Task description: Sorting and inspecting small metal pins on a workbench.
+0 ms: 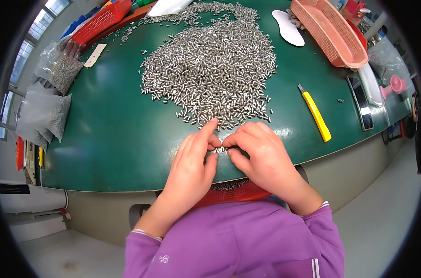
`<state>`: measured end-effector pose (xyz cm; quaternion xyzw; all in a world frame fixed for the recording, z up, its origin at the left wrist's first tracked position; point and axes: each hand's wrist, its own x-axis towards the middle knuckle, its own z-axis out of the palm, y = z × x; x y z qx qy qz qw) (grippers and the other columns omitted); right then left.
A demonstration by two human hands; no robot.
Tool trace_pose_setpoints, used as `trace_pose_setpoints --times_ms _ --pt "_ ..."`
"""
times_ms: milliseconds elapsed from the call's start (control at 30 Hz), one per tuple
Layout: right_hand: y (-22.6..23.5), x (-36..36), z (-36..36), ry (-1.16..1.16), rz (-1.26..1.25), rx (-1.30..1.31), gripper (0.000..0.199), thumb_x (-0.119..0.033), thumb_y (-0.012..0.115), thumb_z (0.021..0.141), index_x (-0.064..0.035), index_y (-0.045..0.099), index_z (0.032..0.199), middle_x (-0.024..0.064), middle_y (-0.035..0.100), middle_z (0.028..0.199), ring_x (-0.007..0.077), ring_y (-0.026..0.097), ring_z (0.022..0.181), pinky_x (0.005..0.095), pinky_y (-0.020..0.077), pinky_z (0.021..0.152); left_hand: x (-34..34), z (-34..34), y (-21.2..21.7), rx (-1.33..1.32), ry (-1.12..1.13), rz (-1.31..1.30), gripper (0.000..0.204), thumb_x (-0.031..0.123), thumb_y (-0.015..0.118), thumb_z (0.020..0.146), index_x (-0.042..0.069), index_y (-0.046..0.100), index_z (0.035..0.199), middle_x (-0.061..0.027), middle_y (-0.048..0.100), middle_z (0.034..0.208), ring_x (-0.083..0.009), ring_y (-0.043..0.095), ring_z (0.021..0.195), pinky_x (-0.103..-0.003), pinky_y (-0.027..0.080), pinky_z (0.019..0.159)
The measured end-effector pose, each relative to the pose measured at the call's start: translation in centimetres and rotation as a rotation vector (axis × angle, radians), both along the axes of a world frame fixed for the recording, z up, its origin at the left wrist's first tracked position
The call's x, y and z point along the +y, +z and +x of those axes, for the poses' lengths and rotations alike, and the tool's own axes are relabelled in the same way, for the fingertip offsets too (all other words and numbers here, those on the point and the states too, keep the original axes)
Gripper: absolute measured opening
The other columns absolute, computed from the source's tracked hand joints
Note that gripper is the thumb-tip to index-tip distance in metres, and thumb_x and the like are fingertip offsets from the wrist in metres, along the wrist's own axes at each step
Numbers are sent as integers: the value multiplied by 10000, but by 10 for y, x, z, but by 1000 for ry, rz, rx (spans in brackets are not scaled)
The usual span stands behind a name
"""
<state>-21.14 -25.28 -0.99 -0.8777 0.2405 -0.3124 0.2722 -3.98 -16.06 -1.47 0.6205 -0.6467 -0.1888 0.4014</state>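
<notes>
A large heap of small silvery metal pins (215,65), short and rounded, spreads over the green tabletop (108,134). Near the table's front edge, a short row of the same pins (221,149) lies between my two hands. My left hand (194,160) rests to the left of the row, its index finger stretched toward the heap's near edge; its thumb is apart from the other fingers. My right hand (261,153) curls in from the right, thumb and index fingertip at the row. The fingers partly hide these pins.
A red basket (233,192) holding dark small parts sits at my lap below the edge. Rightward lie a yellow utility knife (317,116), a phone (360,102) and a pink basket (330,32). Plastic bags of parts (57,116) stand left; a white insole-shaped piece (288,28) lies behind.
</notes>
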Motion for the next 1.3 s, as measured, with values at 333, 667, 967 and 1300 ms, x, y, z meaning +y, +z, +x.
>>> trace_pose_setpoints --times_ms 333,667,967,1300 --pt "-2 5 1 -50 -6 17 169 -57 758 807 -47 686 959 104 635 942 334 609 892 449 512 786 2 -2 0 15 9 -1 699 -103 667 856 40 462 1509 -65 657 1014 -183 619 908 -327 515 838" --pt "1 4 1 -7 -33 15 143 -47 743 818 -41 681 946 106 623 907 329 603 852 443 511 756 -1 -2 -2 -13 19 -21 664 -119 649 857 40 492 1482 -60 650 974 -198 614 923 -334 507 818" --pt "1 5 -1 20 -42 2 141 -31 729 817 -33 676 947 109 612 903 325 589 833 431 501 744 3 -3 -2 18 45 -32 704 -113 663 855 27 457 1513 -67 673 1014 -196 619 924 -330 514 843" --pt "1 4 -3 28 0 -16 133 -21 723 825 -42 664 942 116 626 935 337 595 853 443 505 752 1 -7 -4 -33 58 -37 736 -91 719 824 22 458 1503 -56 671 978 -198 617 908 -336 511 812"
